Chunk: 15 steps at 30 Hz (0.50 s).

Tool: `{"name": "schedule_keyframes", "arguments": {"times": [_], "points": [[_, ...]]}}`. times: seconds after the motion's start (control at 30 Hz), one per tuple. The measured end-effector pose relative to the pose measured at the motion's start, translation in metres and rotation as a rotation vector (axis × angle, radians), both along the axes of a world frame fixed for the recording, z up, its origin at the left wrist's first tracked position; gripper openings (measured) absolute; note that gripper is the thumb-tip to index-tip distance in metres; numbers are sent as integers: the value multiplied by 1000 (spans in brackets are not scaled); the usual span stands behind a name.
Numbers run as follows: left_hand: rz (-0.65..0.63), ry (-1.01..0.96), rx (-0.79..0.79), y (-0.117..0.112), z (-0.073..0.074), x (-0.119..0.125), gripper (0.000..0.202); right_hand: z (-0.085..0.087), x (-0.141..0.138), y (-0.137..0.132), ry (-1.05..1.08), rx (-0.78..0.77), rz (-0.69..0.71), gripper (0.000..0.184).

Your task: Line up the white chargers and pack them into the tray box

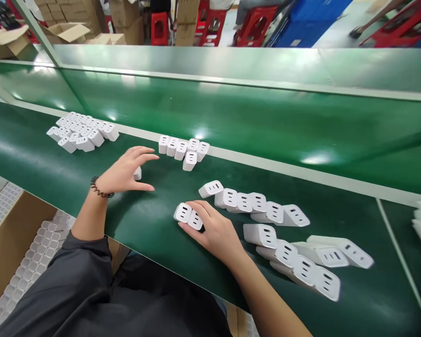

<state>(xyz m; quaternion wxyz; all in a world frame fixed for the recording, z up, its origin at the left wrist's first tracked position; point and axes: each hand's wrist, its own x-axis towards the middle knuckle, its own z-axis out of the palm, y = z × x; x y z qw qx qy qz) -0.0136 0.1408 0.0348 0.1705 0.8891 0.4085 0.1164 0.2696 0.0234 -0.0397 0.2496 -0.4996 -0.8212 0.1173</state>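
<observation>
Roughly between right fingers (202, 209), two chargers (184, 213)

You face a long, glossy dark green worktop (149, 224), bordered on its far side by a pale strip (301, 175). Past it lies a brighter green surface (249, 117), then a shiny grey ledge (196, 60), with a slanting post (37, 32) on your left. Farther back you have stacked cardboard boxes (77, 16), red plastic stools (159, 28) and blue containers (305, 25) on a pale floor (338, 30). Light glints off the green.
</observation>
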Motion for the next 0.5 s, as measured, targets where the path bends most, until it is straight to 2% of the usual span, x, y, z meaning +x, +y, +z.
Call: {"name": "schedule_keyframes", "arguments": {"times": [0.07,0.17,0.23,0.33,0.4,0.5], "points": [[166,191,-127,11,-6,-19,94,0,0,1,14,-23,-42,35],[250,283,-231,22,-24,-24,83,0,0,2,19,-54,-103,37],[185,236,-169,23,-33,-11,67,0,0,3,20,-79,-133,39],[-22,168,-103,12,-38,20,54,1,1,3,41,-106,-156,39],[-157,145,-104,-1,-39,38,52,2,1,4,58,-119,-148,39],[-277,92,-94,-22,-39,56,55,3,2,4,90,-152,-103,40]]}}
